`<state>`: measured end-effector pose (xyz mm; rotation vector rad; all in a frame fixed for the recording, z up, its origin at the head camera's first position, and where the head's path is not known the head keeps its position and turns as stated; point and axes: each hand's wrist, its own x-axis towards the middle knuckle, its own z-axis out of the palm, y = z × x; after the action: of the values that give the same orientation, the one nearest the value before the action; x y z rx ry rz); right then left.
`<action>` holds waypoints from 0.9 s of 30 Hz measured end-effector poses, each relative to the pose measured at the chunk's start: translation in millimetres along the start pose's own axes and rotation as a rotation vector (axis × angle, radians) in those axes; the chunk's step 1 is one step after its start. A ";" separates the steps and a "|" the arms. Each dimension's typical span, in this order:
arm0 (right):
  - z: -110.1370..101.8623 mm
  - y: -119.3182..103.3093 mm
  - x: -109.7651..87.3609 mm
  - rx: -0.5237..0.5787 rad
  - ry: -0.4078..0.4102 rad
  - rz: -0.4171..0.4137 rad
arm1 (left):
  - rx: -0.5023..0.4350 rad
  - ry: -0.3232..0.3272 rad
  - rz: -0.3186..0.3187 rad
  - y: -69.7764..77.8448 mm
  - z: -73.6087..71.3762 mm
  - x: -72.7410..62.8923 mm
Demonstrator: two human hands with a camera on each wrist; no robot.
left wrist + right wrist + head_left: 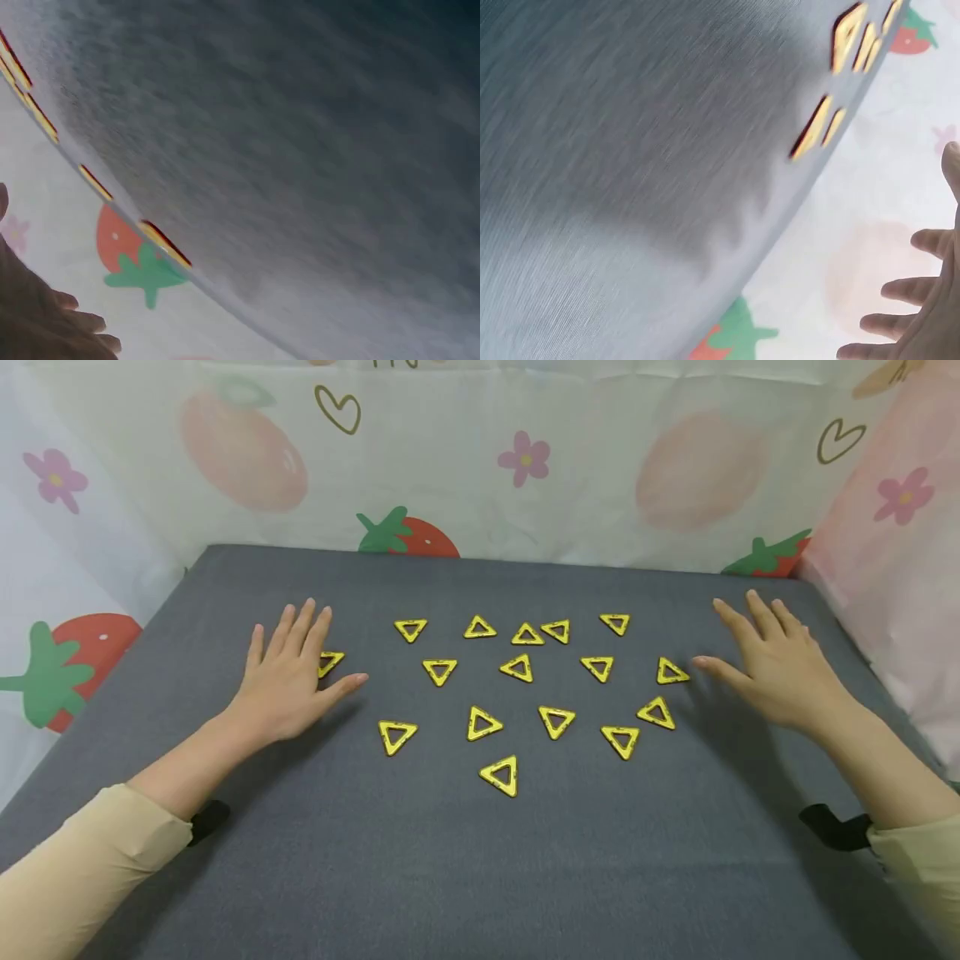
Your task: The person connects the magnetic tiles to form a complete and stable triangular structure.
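Note:
Several flat yellow triangles [557, 722] with hollow middles lie scattered on the grey cloth. My left hand [283, 681] is held above the left part of the table, fingers straight and spread, holding nothing. It partly hides one yellow triangle [330, 662]. On the other side my right hand [780, 664] hovers with fingers extended, also holding nothing. Its thumb points toward the rightmost triangle [671, 671]; whether they touch cannot be told from above. In the right wrist view the right fingers [909, 291] are spread apart, away from the triangles [811, 129].
A dark grey cloth [360, 860] covers the table. Behind it hangs a pale curtain [585, 410] printed with strawberries, flowers and hearts, continuing along the left and right sides. Dark straps [834, 827] show at both wrists by the beige sleeves [97, 852].

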<state>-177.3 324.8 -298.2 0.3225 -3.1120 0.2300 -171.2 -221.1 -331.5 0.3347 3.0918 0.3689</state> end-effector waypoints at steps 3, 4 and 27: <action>0.6 -12.5 0.8 0.019 0.019 -0.028 | -0.025 0.026 0.033 9.3 0.5 1.5; 1.0 -16.9 1.0 0.022 0.026 -0.038 | -0.034 0.035 0.045 12.9 0.9 2.0; 17.6 -101.6 4.8 0.160 0.027 -0.264 | -0.360 0.015 0.278 111.4 14.7 -9.6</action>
<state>-161.0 222.8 -300.8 0.7179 -2.9858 0.4742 -137.9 -113.9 -319.9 0.7481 2.9086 0.9179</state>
